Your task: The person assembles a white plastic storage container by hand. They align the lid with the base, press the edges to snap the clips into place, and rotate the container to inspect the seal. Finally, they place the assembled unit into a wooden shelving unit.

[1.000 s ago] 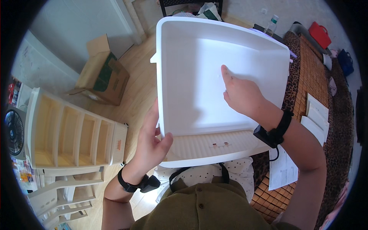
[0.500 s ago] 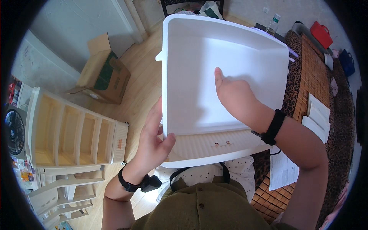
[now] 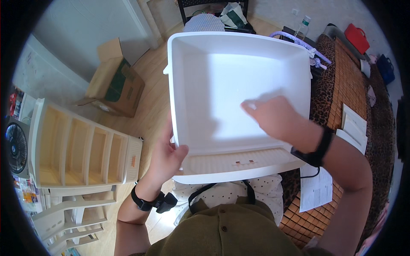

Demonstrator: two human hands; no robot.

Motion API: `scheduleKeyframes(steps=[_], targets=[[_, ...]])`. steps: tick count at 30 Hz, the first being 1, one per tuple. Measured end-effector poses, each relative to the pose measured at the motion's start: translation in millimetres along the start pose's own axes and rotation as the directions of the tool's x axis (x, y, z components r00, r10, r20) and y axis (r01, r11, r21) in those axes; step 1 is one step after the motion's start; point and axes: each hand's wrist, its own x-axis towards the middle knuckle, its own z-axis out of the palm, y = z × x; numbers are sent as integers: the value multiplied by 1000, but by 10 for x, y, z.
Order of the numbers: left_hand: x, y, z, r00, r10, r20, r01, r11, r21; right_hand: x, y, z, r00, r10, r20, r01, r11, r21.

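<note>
Head view: the left grip is closed around the near-left corner of a white plastic drawer, its thumb over the rim and its fingers along the outside of the side wall. The drawer lies just to the right of that grip, opening upward, with its ribbed front panel toward the wearer. It sits above the dotted white cloth, so the lap probably bears much of the weight and the left grip seems to steady the box; the contact underneath is hidden. That hold leaves the inside free.

Within the walls, the right grip is held narrow, one finger reaching toward the drawer's floor and the others folded. I cannot tell whether its fingertip touches, or whether something small is pinched there. The upward-facing opening lets this arm come in over the right edge.

Well left of the left grip stands a cream drawer frame, its compartments facing the wearer's side; beyond that grip is a cardboard box with raised flaps. To the right of the right grip are a woven mat and white papers.
</note>
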Motion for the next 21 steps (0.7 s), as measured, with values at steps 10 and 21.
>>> scheduleKeyframes(steps=[10, 21], targets=[[45, -92, -42, 1000, 13, -26, -16, 993, -114, -1513, 957, -480, 319, 945, 76, -750, 202, 630], [33, 229, 112, 998, 45, 40, -47, 998, 42, -437, 125, -530, 954, 140, -266, -54, 951, 306]])
